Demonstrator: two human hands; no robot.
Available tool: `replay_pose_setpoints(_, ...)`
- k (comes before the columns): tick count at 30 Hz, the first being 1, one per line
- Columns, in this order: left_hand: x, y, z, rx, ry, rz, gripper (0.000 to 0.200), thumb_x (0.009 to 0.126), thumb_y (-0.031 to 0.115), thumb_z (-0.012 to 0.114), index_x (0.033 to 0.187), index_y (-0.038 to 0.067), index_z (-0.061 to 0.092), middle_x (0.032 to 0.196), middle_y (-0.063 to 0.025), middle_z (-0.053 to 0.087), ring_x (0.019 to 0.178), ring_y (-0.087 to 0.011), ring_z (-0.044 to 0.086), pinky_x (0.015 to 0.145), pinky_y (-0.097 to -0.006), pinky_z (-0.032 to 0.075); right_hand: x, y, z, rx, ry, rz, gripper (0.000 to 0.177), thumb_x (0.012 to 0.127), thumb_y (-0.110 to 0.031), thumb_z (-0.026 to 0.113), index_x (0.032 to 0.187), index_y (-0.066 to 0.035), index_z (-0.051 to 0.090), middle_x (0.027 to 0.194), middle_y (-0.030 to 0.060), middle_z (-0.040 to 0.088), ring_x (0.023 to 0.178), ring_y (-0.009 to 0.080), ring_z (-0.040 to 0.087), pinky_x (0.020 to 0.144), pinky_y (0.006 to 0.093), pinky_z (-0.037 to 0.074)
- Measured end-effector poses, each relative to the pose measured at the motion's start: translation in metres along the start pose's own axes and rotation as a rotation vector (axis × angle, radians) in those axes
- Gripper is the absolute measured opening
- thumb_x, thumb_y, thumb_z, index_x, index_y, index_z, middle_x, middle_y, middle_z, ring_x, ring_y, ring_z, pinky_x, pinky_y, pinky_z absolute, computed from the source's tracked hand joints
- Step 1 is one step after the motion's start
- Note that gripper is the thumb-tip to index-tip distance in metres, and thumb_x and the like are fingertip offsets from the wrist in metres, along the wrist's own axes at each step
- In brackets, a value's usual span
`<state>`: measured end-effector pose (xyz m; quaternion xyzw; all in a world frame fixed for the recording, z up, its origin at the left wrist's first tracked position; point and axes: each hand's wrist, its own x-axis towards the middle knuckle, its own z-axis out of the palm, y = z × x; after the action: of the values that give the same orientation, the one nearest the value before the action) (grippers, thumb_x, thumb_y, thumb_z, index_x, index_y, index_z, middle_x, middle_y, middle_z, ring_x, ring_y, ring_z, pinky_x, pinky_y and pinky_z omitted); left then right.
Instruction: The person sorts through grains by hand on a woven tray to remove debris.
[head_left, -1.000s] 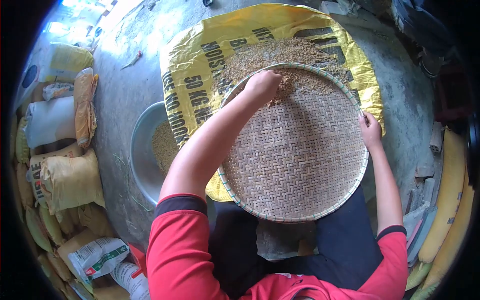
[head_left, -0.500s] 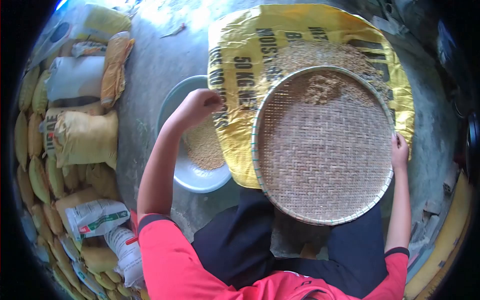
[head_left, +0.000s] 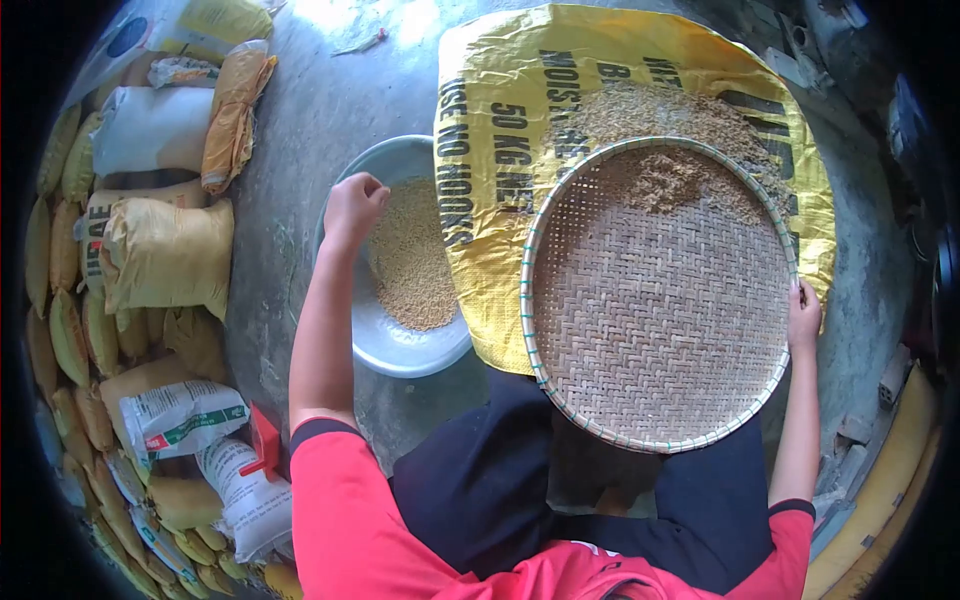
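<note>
A round woven tray point(head_left: 660, 320) rests over my lap and the yellow sack sheet point(head_left: 500, 290), with a clump of husks point(head_left: 668, 182) near its far edge. My right hand point(head_left: 803, 315) grips the tray's right rim. Over the left rim of a grey basin point(head_left: 400, 357) is my left hand point(head_left: 356, 205), its fingers curled together; whatever they may hold is hidden. Grain point(head_left: 415, 275) lies inside the basin. More husks point(head_left: 640, 110) are spread on the sheet beyond the tray, partly covered by its rim.
Stacked filled sacks point(head_left: 165, 255) line the left side, with white printed bags point(head_left: 185, 420) and a red object point(head_left: 264, 441) lower down. Long yellow sacks point(head_left: 870, 480) and grey blocks point(head_left: 895, 378) lie at the right. Concrete floor point(head_left: 285, 200) shows left of the basin.
My left hand has moved left, from near the sheet's edge to the basin's left rim. My right hand still holds the tray. The whole view has shifted slightly.
</note>
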<state>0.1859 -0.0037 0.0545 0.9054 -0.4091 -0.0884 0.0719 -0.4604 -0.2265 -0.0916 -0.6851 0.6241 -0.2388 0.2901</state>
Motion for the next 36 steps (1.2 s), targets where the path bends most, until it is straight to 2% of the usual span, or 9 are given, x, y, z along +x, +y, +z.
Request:
replay_pose_setpoints(1, 0.007, 0.009, 0.005, -0.006, 0.086, 0.08, 0.018, 0.078, 0.023, 0.063, 0.086, 0.006, 0.065, 0.08, -0.0121, 0.065, 0.073, -0.0253, 0.063, 0.064, -0.0344, 0.048, -0.001, -0.001, 0.001, 0.006, 0.002, -0.013, 0.03, 0.089, -0.02, 0.053, 0.108, 0.004, 0.055, 0.084, 0.0051, 0.058, 0.074, 0.0106, 0.052, 0.07, 0.0247, 0.043)
replay_pose_setpoints(5, 0.006, 0.102, 0.008, -0.153, 0.136, 0.274, 0.016, 0.082, 0.018, 0.062, 0.091, 0.004, 0.064, 0.077, -0.0108, 0.065, 0.068, -0.0176, 0.063, 0.063, -0.03, 0.049, -0.003, -0.019, -0.003, -0.046, -0.001, 0.022, 0.029, 0.088, -0.02, 0.054, 0.105, 0.003, 0.056, 0.083, 0.004, 0.058, 0.073, 0.0098, 0.052, 0.069, 0.0238, 0.043)
replay_pose_setpoints(8, -0.002, 0.156, 0.025, -0.305, -0.135, 0.604, 0.016, 0.081, 0.01, 0.061, 0.095, 0.003, 0.061, 0.082, -0.0103, 0.065, 0.071, -0.018, 0.062, 0.066, -0.0307, 0.049, -0.004, -0.022, -0.004, -0.054, -0.042, 0.076, 0.028, 0.088, -0.02, 0.054, 0.104, 0.003, 0.056, 0.083, 0.0037, 0.058, 0.071, 0.0094, 0.05, 0.069, 0.0231, 0.043)
replay_pose_setpoints(10, -0.011, 0.186, 0.037, -0.211, -0.343, 0.623, 0.018, 0.078, 0.011, 0.063, 0.095, 0.006, 0.061, 0.083, -0.0103, 0.064, 0.075, -0.0216, 0.063, 0.068, -0.0324, 0.05, -0.004, -0.013, 0.002, -0.001, 0.036, -0.024, 0.024, 0.087, -0.019, 0.056, 0.101, 0.001, 0.058, 0.072, 0.0005, 0.055, 0.063, 0.0073, 0.047, 0.059, 0.0233, 0.041)
replay_pose_setpoints(12, -0.015, 0.199, 0.053, -0.091, -0.516, 0.72, 0.02, 0.075, 0.016, 0.065, 0.092, 0.007, 0.062, 0.082, -0.0106, 0.064, 0.075, -0.0248, 0.063, 0.069, -0.0352, 0.05, -0.004, -0.014, 0.001, 0.038, 0.035, -0.009, 0.025, 0.086, -0.02, 0.056, 0.1, 0.0, 0.059, 0.071, 0.0012, 0.055, 0.063, 0.008, 0.048, 0.059, 0.024, 0.041)
replay_pose_setpoints(19, -0.033, 0.22, 0.086, 0.29, -0.503, 0.748, 0.016, 0.072, 0.02, 0.066, 0.078, 0.007, 0.06, 0.078, -0.0105, 0.061, 0.08, -0.0285, 0.06, 0.068, -0.0408, 0.047, -0.006, -0.016, 0.001, -0.003, 0.047, -0.04, 0.027, 0.086, -0.022, 0.056, 0.102, 0.0, 0.059, 0.071, 0.0029, 0.055, 0.063, 0.0097, 0.048, 0.061, 0.0256, 0.042)
replay_pose_setpoints(25, -0.033, 0.217, 0.092, 0.285, -0.48, 0.83, 0.006, 0.072, 0.007, 0.057, 0.078, 0.006, 0.06, 0.079, -0.0118, 0.061, 0.081, -0.0303, 0.06, 0.069, -0.041, 0.047, -0.005, -0.018, -0.001, -0.006, 0.017, -0.024, 0.027, 0.087, -0.022, 0.055, 0.102, 0.0, 0.059, 0.071, 0.0031, 0.056, 0.063, 0.0098, 0.048, 0.06, 0.0258, 0.042)
replay_pose_setpoints(31, -0.03, 0.218, 0.097, 0.314, -0.552, 0.839, 0.009, 0.07, 0.005, 0.055, 0.076, 0.002, 0.062, 0.08, -0.0151, 0.062, 0.08, -0.0323, 0.061, 0.069, -0.042, 0.049, -0.004, -0.012, 0.003, 0.067, 0.049, -0.056, 0.027, 0.087, -0.021, 0.054, 0.102, 0.0, 0.058, 0.07, 0.0026, 0.056, 0.062, 0.0096, 0.048, 0.059, 0.0258, 0.042)
replay_pose_setpoints(36, -0.034, 0.222, 0.095, 0.247, -0.563, 0.718, 0.011, 0.07, 0.004, 0.054, 0.074, -0.001, 0.063, 0.08, -0.0178, 0.063, 0.077, -0.0342, 0.062, 0.066, -0.0428, 0.05, -0.004, -0.014, 0.001, 0.017, 0.03, -0.021, 0.025, 0.087, -0.02, 0.055, 0.102, 0.0, 0.058, 0.07, 0.0018, 0.055, 0.062, 0.0085, 0.048, 0.059, 0.025, 0.042)
